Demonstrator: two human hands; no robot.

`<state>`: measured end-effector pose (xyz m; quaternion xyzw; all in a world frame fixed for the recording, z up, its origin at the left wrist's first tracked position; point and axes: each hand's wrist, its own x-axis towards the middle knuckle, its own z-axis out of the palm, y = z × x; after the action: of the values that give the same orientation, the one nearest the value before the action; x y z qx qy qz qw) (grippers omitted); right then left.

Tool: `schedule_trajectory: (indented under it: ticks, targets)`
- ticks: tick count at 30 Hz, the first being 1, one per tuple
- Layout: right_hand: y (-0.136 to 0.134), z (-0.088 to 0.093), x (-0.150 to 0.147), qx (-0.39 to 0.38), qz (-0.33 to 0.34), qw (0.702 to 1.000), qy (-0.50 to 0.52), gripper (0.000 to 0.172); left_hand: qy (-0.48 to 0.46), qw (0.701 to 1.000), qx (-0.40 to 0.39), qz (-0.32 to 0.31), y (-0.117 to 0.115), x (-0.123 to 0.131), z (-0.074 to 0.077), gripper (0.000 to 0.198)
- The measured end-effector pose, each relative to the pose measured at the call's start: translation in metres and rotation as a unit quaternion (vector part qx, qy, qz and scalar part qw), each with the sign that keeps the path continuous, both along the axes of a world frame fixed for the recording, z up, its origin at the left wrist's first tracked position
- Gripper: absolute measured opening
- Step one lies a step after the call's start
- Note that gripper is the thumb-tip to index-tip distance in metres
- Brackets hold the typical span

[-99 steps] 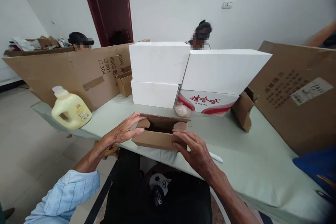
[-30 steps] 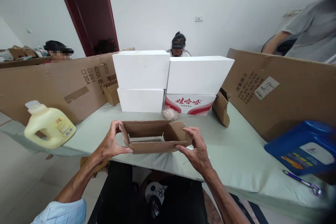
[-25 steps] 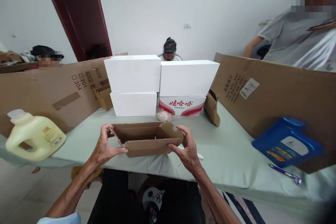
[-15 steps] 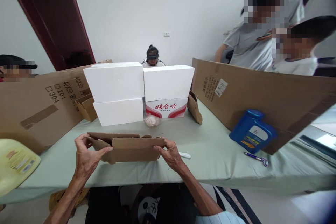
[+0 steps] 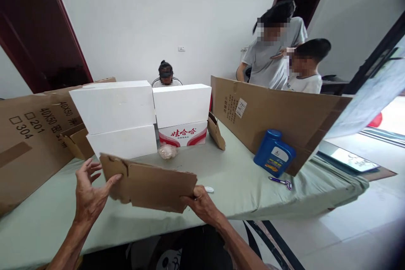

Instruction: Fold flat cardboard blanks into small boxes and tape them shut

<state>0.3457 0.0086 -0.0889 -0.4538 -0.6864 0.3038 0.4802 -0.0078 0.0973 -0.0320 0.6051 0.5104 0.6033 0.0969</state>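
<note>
Now I hold a flat cardboard blank (image 5: 148, 183) at lower centre of the frame, above the pale green tabletop (image 5: 240, 181) — right hand (image 5: 202, 204) fingers pinching its lower right corner, left hand (image 5: 87, 196) fingers splayed, thumb bracing the left edge. Brown, corrugated, with notched flaps; seemingly mid-fold — shaping it calls for firm creases.

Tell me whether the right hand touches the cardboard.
Touching. The head view shows the right hand gripping the lower right corner of the cardboard, with no gap between them.
</note>
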Motion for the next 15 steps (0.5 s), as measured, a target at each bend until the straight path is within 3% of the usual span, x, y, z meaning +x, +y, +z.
schedule_trajectory:
  ticks: [3,5,9,13,15]
  targets:
    - [-0.016,0.018,0.041,0.045,-0.151,0.987,0.014,0.043,0.049,0.999,-0.017,0.017,-0.005,0.003,-0.001,0.074]
    - [-0.024,0.036,0.078,0.082,-0.273,0.958,0.009,0.050,0.079,0.996,-0.051,0.012,-0.009,0.003,-0.015,0.061]
    - [-0.020,0.070,0.156,0.149,-0.470,0.869,-0.042,0.059,0.139,0.983,-0.107,-0.051,-0.018,0.003,-0.072,0.042]
    - [0.015,0.079,0.220,0.146,-0.557,0.805,-0.143,0.059,0.175,0.974,-0.120,-0.084,-0.029,0.007,-0.136,0.033]
    - [0.038,0.078,0.242,0.128,-0.573,0.792,-0.168,0.055,0.198,0.970,-0.111,-0.082,-0.033,0.009,-0.160,0.030]
